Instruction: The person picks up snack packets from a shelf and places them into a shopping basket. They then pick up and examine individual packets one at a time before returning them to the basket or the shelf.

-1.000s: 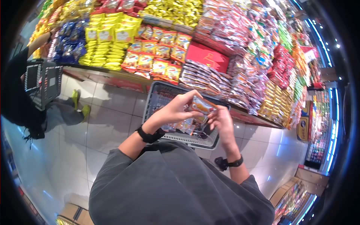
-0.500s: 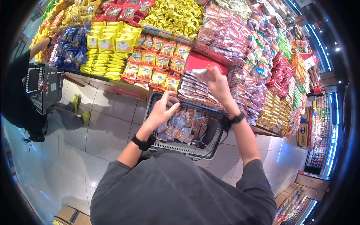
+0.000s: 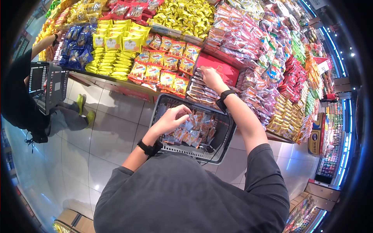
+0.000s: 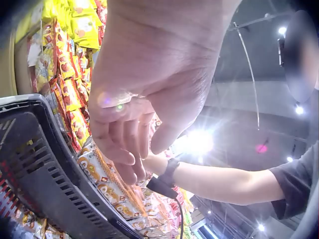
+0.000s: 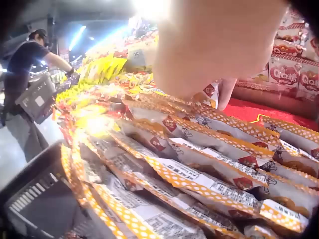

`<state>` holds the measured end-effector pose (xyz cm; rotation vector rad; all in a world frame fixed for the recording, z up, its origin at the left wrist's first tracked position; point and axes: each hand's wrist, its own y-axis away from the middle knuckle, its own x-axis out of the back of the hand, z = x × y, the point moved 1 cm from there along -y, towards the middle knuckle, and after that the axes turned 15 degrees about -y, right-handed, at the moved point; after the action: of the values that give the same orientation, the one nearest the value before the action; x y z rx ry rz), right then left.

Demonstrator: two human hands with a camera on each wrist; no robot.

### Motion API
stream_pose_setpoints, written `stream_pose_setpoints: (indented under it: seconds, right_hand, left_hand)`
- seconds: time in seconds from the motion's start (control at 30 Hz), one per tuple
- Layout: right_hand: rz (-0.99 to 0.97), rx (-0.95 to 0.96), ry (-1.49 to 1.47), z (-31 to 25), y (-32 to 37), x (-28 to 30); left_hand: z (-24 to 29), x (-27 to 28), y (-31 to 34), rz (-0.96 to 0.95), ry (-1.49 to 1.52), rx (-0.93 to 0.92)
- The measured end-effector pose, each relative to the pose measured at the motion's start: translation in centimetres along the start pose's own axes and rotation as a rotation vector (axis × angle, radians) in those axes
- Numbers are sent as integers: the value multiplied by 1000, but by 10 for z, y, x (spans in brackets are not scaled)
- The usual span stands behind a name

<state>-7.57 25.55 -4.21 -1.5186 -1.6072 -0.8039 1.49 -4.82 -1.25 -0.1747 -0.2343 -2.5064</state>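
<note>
My right hand (image 3: 211,77) is at the far left end of a row of small snack packets (image 3: 200,91) in a red-lined display bin (image 3: 221,70). In the right wrist view a white-and-orange packet (image 5: 211,92) with a red diamond shows between its fingers; the palm hides the rest. The row's packets (image 5: 199,169) stand on edge with orange dotted seams. My left hand (image 3: 171,118) hovers over a grey shopping basket (image 3: 229,141), its fingers loosely curled around nothing. Inside the basket lie many small packets (image 3: 190,134). In the left wrist view the left hand (image 4: 149,84) is bare.
Red-and-yellow packs (image 3: 167,79) and yellow packs (image 3: 112,58) fill the display to the left. Pink-and-white bags (image 3: 233,31) are heaped behind the bin. Another person (image 3: 19,89) with a grey basket (image 3: 56,85) stands at the left. Tiled floor (image 3: 112,116) lies below.
Both hands were on one packet over the basket. My right hand then carried a packet up to the bin and has lowered to the row. The left hand stayed over the basket.
</note>
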Motion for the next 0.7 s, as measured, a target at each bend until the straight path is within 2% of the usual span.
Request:
stream_pose_setpoints:
  seconds: [0.1,0.17,0.3,0.4,0.43,0.5,0.57,0.63,0.7]
  right_hand:
    - [-39,8,-120,1,0,2]
    - [-58,-11,-215,1,2,3]
    - [-115,-32,-196,-1,4,6]
    - [-31,53,-229,-1,6,6]
    - [-79,-32,-232,-4,7,11]
    - [2,122,-196,5,7,8]
    - [-33,34,-171,-4,11,19]
    - [122,176,-94,-1,18,20]
    - [214,297,-154,-22,32,34]
  left_hand:
    - [-3,1,-3,-34,48,46]
    - [-16,-3,-6,-15,27,-2]
    - [-16,-2,-8,-37,77,6]
    - [-21,1,-10,-69,89,15]
    - [-20,3,-10,-76,84,20]
    - [-19,8,-9,-101,67,29]
    - [-27,10,-11,-129,29,24]
    - [-28,16,-13,-213,-69,159]
    - [-71,11,-23,-252,-328,143]
